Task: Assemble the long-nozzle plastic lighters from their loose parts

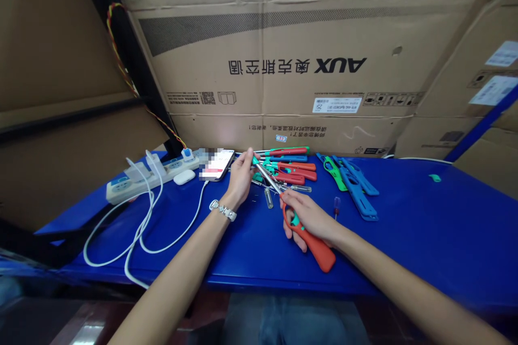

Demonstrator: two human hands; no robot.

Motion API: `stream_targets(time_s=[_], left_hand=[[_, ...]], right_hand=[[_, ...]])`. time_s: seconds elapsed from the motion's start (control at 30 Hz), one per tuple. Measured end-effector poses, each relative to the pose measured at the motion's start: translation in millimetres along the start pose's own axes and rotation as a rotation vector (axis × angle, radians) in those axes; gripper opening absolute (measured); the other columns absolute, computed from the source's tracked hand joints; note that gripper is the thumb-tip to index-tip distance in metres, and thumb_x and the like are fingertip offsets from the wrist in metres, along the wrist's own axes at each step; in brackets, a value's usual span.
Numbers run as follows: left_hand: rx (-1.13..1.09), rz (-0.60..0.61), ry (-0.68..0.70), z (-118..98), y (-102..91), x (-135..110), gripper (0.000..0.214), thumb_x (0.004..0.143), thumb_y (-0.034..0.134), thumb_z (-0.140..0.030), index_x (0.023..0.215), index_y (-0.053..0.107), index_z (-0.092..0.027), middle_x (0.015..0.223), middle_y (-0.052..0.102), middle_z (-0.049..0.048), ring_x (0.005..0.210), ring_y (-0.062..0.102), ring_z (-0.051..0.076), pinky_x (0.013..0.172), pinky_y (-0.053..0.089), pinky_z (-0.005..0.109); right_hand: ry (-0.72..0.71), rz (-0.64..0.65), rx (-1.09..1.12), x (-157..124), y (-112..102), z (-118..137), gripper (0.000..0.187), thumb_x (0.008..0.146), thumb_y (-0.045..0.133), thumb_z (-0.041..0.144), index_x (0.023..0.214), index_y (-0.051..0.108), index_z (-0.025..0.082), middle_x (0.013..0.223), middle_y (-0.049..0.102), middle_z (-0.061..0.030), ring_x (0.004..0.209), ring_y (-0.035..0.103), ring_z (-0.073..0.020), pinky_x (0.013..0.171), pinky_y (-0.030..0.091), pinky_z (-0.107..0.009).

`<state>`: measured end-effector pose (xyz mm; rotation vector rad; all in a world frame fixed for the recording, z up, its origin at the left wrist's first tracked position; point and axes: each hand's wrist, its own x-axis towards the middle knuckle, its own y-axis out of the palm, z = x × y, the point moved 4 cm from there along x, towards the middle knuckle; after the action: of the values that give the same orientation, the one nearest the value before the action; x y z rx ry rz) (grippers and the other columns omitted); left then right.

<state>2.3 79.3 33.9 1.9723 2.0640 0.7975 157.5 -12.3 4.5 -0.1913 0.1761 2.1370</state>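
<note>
Both hands on one long red lighter [312,245] — up over the blue table [251,259], slanting from one hand to the other. Pinching at the green tip [254,160] with the left hand [240,178], thumb and fingers close together. Curled around the handle, by the ring, with the right hand [311,218]. Between the hands, a shiny tube [269,179].

Just past the tube, a heap of lighters [297,178] and one clear little case [268,198]. Just right of the right hand, a purple screwdriver [337,202]; past that, blue handles [358,191]. Just left of the left hand, a phone [220,164].

Easy to lose the green tip in the heap — from too hard a tug or too loose a pinch. Easy to bend the tube, too, by pushing crooked. Too covered by fingers to tell a snug fit from a loose one. Maybe a bump to the screwdriver, from swinging the right hand sideways.
</note>
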Motion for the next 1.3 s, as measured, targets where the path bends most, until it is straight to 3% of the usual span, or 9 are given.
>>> stream_targets(time_s=[0.13,0.33,0.53,0.67,0.77,0.83,0.97,1.13,1.3], left_hand=[[-0.057,0.023,-0.086,4,7.9,-3,0.022,0.089,0.068,-0.035,0.083,0.064,-0.014,0.072,0.066,0.0011,0.061,0.061,0.009,0.064,0.050,0.020],[-0.188,-0.051,-0.221,11,11.5,-5,0.020,0.094,0.062,-0.032,0.088,0.065,-0.012,0.073,0.068,0.0034,0.066,0.066,0.012,0.069,0.054,0.023],[-0.240,-0.036,-0.222,10,13.0,-6,0.020,0.094,0.061,-0.028,0.080,0.056,-0.015,0.065,0.057,-0.0026,0.063,0.062,0.010,0.070,0.054,0.025],[-0.314,-0.001,-0.264,13,24.9,-13,0.026,0.097,0.055,-0.025,0.074,0.048,-0.018,0.058,0.045,-0.0053,0.060,0.057,0.011,0.071,0.053,0.027],[-0.304,0.072,-0.310,21,38.7,-23,0.024,0.095,0.058,-0.029,0.075,0.049,-0.019,0.057,0.044,-0.0053,0.060,0.057,0.012,0.070,0.052,0.027],[-0.246,0.135,-0.305,26,44.3,-30,0.021,0.093,0.060,-0.031,0.078,0.055,-0.017,0.067,0.057,-0.0011,0.066,0.060,0.014,0.069,0.050,0.026],[-0.061,0.276,-0.325,30,44.1,-39,0.021,0.088,0.066,-0.035,0.082,0.065,-0.015,0.083,0.067,0.0048,0.071,0.062,0.014,0.066,0.049,0.023],[-0.052,0.382,-0.416,34,43.5,-49,0.030,0.080,0.075,-0.043,0.090,0.070,-0.015,0.070,0.061,0.0004,0.053,0.054,0.010,0.051,0.045,0.020],[-0.036,0.423,-0.415,36,45.0,-56,0.035,0.080,0.075,-0.047,0.094,0.071,-0.016,0.065,0.060,0.0000,0.058,0.058,0.012,0.058,0.048,0.019]], right_hand=[[-0.012,-0.038,0.013,3,0,0,0.030,0.094,0.036,0.055,0.095,0.034,0.025,0.051,0.063,0.0036,0.026,0.049,-0.0125,0.031,0.038,-0.017],[-0.008,-0.071,0.041,7,4,-1,0.028,0.095,0.035,0.053,0.093,0.036,0.025,0.050,0.061,0.0052,0.025,0.044,-0.0112,0.028,0.039,-0.019],[0.054,-0.064,0.095,5,6,1,0.025,0.094,0.036,0.049,0.093,0.040,0.024,0.047,0.057,0.0060,0.025,0.040,-0.0090,0.030,0.039,-0.018],[0.072,-0.071,0.126,6,7,5,0.023,0.095,0.035,0.046,0.093,0.041,0.024,0.046,0.056,0.0064,0.025,0.039,-0.0087,0.030,0.038,-0.017],[0.038,-0.152,0.154,11,5,9,0.022,0.096,0.034,0.046,0.092,0.040,0.024,0.046,0.055,0.0066,0.025,0.039,-0.0089,0.031,0.038,-0.018],[0.004,-0.202,0.191,14,1,12,0.024,0.096,0.035,0.047,0.091,0.040,0.024,0.046,0.055,0.0062,0.026,0.040,-0.0093,0.031,0.038,-0.018],[0.061,-0.120,0.326,16,-3,15,0.040,0.097,0.024,0.056,0.086,0.042,0.022,0.049,0.057,0.0029,0.026,0.040,-0.0105,0.030,0.038,-0.021],[-0.010,-0.090,0.398,14,-7,22,0.055,0.096,0.015,0.068,0.102,0.047,0.023,0.053,0.058,0.0044,0.025,0.040,-0.0104,0.029,0.037,-0.021],[0.046,-0.085,0.337,11,-2,23,0.069,0.089,0.015,0.079,0.101,0.051,0.022,0.047,0.054,0.0050,0.024,0.038,-0.0095,0.029,0.037,-0.021]])
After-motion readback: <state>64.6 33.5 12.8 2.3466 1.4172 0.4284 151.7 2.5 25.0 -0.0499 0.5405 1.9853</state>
